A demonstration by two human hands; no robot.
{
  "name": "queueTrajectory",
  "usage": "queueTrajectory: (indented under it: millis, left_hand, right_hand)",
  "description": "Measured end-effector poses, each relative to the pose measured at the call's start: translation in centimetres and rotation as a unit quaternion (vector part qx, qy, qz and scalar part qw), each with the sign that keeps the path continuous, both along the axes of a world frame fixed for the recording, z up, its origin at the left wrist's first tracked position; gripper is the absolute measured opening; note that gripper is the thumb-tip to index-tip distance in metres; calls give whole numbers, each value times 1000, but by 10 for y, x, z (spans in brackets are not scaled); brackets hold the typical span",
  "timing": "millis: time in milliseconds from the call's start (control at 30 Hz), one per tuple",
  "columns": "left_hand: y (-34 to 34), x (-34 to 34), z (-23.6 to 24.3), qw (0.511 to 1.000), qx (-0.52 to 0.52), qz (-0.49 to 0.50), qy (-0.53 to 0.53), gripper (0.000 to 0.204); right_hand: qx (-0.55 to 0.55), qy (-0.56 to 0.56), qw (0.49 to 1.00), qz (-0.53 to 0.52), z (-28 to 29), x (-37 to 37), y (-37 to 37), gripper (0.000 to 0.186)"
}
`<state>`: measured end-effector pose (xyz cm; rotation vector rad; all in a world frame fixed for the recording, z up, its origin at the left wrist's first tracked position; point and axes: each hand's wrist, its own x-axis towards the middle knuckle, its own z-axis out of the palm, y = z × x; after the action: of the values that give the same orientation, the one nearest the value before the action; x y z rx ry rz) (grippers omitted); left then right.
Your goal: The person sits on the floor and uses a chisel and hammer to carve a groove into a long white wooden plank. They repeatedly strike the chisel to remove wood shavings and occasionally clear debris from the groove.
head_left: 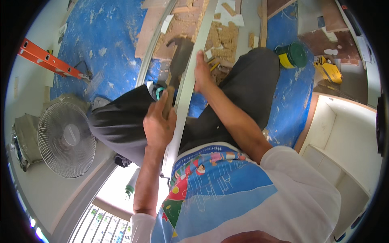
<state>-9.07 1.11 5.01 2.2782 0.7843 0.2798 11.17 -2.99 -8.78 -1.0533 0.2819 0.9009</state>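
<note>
A bolo knife (181,60) with a broad dark blade and a wooden handle (168,102) is in my left hand (159,125), whose fingers wrap round the handle. Its blade lies along the left side of a long white board (187,91), which runs from my lap up between my legs. From the other side, my right hand (202,73) holds the board's right edge, thumb lying along it and the other fingers mostly hidden. Broken brown chipboard (223,40) lies beyond the hands, with a small yellow-handled tool (214,66) near my right hand.
A metal-edged rail (148,60) lies left of the blade. A standing fan (67,139) and an orange ladder (50,60) are at left. To the right are a green bucket (292,55), a yellow power tool (327,69) and a white cabinet (344,133). Blue sheeting (101,36) covers the floor.
</note>
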Motion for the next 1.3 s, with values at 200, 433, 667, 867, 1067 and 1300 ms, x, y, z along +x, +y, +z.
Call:
queueTrajectory:
  millis: [200,433,667,867,1067,1300]
  left_hand:
    - [-19,-8,-21,997,81,10,6,57]
    - [-26,-11,-19,990,136,-6,33,57]
    - [-20,-33,-6,998,6,5,-57,52]
    - [19,1,-20,991,-128,26,-38,54]
    - [11,5,-4,980,-198,-1,27,63]
    - [5,19,29,914,-383,70,111,65]
  right_hand:
    - [27,-7,1000,12,-9,-4,-2,63]
    - [11,13,1000,16,-13,-6,-4,65]
    - [30,39,999,-8,-8,-4,1,65]
    - [-24,-1,1000,-3,-2,10,1,63]
    - [18,8,999,30,10,-7,-2,70]
    - [25,16,1000,3,8,-5,-1,70]
